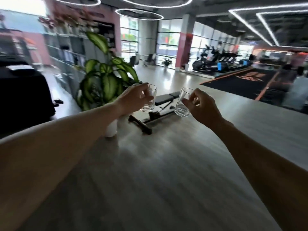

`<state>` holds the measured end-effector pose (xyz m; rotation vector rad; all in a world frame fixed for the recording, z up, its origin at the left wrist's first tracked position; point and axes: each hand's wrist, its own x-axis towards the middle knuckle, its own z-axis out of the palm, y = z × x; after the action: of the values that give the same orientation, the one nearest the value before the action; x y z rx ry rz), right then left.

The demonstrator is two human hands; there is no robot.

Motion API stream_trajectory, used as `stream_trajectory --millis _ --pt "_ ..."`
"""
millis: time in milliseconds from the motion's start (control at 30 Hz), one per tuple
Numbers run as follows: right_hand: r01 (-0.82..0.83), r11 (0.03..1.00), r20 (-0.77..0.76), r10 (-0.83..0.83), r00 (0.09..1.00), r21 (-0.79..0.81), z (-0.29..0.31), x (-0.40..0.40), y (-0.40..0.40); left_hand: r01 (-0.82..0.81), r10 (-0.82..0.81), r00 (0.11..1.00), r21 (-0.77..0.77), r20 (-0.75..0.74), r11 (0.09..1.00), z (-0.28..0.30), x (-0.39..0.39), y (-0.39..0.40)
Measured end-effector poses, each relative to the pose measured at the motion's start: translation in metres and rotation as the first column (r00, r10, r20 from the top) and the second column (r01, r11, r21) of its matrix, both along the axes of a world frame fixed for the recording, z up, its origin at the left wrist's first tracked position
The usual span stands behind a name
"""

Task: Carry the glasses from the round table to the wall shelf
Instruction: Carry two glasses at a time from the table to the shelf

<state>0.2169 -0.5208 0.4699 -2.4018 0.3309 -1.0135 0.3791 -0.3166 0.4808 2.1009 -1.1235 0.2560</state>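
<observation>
Two glasses, two hands: both are aloft over the grey wood-grain floor (150,172); no round counter is in view
Shelving: a tall grey wall shelf unit (66,47) runs along the left, ahead and to the left of both hands, badly smeared by blur; whether it is the target shelf cannot be told
Plant: a green-and-cream leafy plant in a white pot (103,80) stands between the left arm and that shelving
Bench: a black padded weight bench (160,104) lies on the floor beyond the glasses
Left hand (133,99): nearer the shelving; fingers curled round the left clear tumbler (150,101), long axis near upright
Right hand (201,107): thumb and fingertips pinch the right clear tumbler (182,105), which tilts a little to the right
Hidden: fingers cover parts of both tumbler walls; shelf levels are unreadable
</observation>
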Motion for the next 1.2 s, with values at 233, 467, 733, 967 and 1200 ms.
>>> stream_trajectory --millis 233,467,733,967,1200 --pt "-0.283 0.959 -0.078 0.283 0.956 0.017 0.019 0.166 0.018 -0.305 0.307 0.951 0.033 -0.041 0.952 0.012 0.103 0.071" --pt "-0.519 0.855 -0.100 0.515 0.851 -0.014 0.025 0.292 0.092 -0.547 0.547 0.835 0.010 -0.058 0.837 0.017 0.146 0.174" --pt "-0.711 0.703 -0.099 0.706 0.701 -0.017 0.019 0.384 0.227 -0.724 0.724 0.688 0.018 -0.047 0.690 0.015 0.168 0.306" --pt "-0.808 0.585 -0.118 0.799 0.589 -0.068 0.027 0.442 0.366 -0.801 0.803 0.593 0.058 -0.053 0.595 0.015 0.192 0.430" --pt "-0.875 0.476 -0.067 0.874 0.482 -0.090 0.050 0.500 0.525 -0.873 0.874 0.485 0.026 -0.032 0.486 0.029 0.210 0.576"
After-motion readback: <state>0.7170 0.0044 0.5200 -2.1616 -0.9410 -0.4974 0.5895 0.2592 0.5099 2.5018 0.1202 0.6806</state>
